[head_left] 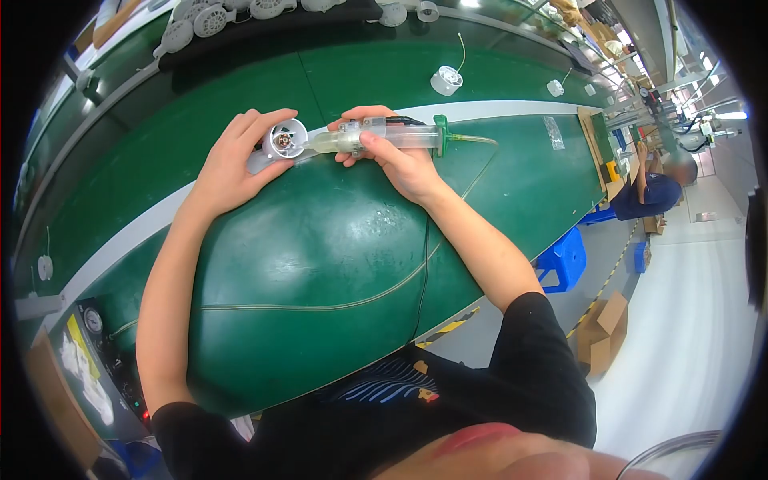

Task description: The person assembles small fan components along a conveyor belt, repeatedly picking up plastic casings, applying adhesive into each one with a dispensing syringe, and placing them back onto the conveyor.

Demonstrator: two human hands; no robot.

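My left hand (234, 164) is wrapped round a small white round housing (277, 149), whose open side shows copper-coloured parts inside. A clear syringe dispenser (416, 138) with a green end cap lies in my right hand (392, 156), the fingers and thumb closed round its barrel. Its pale tip points left and reaches the rim of the housing; whether it touches the parts inside cannot be made out. From the green cap a thin clear tube (360, 303) runs off and curves across the green table (288, 240).
White housings with wires stand beyond, one (446, 80) at the back. Grey-white fan-like parts (212, 20) fill a dark tray at the top left. A gauge box (94, 321) is at the lower left. Right: a blue stool (566, 260), a cardboard box (602, 332), and a seated person (652, 192).
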